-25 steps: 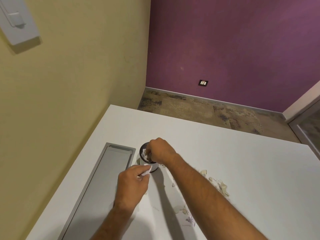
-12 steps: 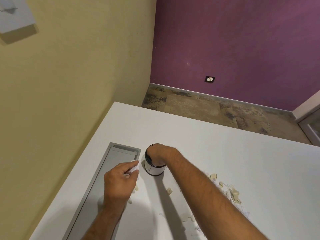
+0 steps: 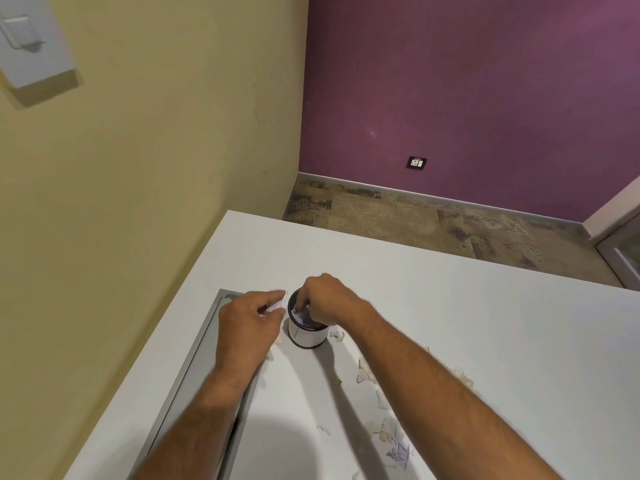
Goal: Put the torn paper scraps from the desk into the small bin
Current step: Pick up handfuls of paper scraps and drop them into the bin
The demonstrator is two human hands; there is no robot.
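Observation:
A small white bin (image 3: 309, 336) with a dark rim stands on the white desk (image 3: 485, 341). White paper shows inside it. My right hand (image 3: 327, 299) is over the bin's mouth, fingertips dipped inside among the paper; whether they grip a scrap is hidden. My left hand (image 3: 247, 323) hovers just left of the bin and pinches a white paper scrap (image 3: 278, 304) between thumb and fingers. Several torn scraps (image 3: 394, 434) lie on the desk along my right forearm, some cream, some lilac.
A grey recessed cable tray (image 3: 207, 341) runs along the desk's left side under my left arm. A yellow wall stands close on the left. The desk's far edge drops to a brown floor below a purple wall.
My right hand went deep into the bin, then rose so only the fingertips are inside. My left hand, holding its scrap, moved away from the bin and is back beside the rim.

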